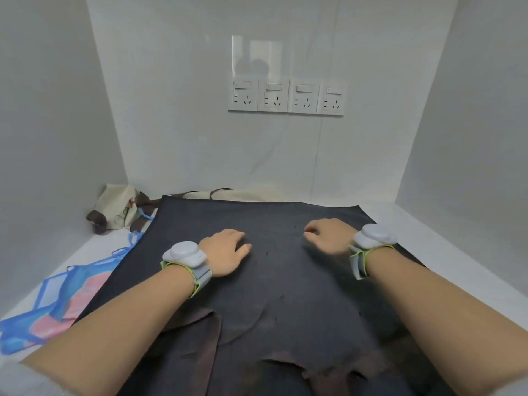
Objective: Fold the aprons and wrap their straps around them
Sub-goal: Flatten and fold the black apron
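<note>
Only 1 view here, from the head camera: the dark apron (285, 281) is spread flat across the white tabletop (445, 270), probably so it can be smoothed before folding. The left hand (225, 252) rests palm-down on it, fingers straight and together. The right hand (328, 238) sits on the cloth too, fingers curled under; can't tell if they're pinching fabric. A blue and pink apron (57, 304) waits on the left, a cream apron (120, 207) bunched in the back corner.

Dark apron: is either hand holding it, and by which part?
Neither plainly. The left hand rests on the dark apron mid-panel; the right hand has curled fingers there, a pinch cannot be told.
</note>
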Demonstrator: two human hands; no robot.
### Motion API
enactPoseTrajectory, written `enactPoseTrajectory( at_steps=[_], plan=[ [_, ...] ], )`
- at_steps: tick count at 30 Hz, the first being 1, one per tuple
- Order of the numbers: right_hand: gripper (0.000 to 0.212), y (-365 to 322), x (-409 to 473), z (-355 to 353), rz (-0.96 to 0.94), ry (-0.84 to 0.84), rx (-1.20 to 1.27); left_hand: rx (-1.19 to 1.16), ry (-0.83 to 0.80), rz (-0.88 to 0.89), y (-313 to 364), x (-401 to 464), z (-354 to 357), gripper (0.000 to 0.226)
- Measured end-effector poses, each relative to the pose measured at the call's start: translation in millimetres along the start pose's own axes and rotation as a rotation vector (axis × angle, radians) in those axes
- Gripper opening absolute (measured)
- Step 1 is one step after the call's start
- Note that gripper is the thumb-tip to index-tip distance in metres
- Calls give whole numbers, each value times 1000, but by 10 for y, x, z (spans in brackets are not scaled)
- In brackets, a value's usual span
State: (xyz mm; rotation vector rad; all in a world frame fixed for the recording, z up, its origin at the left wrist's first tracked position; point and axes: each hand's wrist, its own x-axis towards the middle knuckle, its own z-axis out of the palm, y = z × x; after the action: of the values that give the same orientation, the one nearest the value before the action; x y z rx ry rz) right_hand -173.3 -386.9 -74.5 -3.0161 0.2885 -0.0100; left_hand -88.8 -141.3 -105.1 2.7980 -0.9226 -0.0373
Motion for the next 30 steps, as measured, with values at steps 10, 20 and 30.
enactPoseTrajectory(
  at_steps=[10, 20, 30],
  plan=[
    [36, -45, 1773, 286, -60, 14, 25, -22, 33, -101, -390, 1206, 390, 61],
    [41, 106, 2380, 509, -36, 120, -63, 82, 28, -77, -385, 1182, 535, 62],
    [33, 530, 2394, 371, 148, 51, -156, 72, 53, -74, -382, 1160, 518, 60]
  ],
)
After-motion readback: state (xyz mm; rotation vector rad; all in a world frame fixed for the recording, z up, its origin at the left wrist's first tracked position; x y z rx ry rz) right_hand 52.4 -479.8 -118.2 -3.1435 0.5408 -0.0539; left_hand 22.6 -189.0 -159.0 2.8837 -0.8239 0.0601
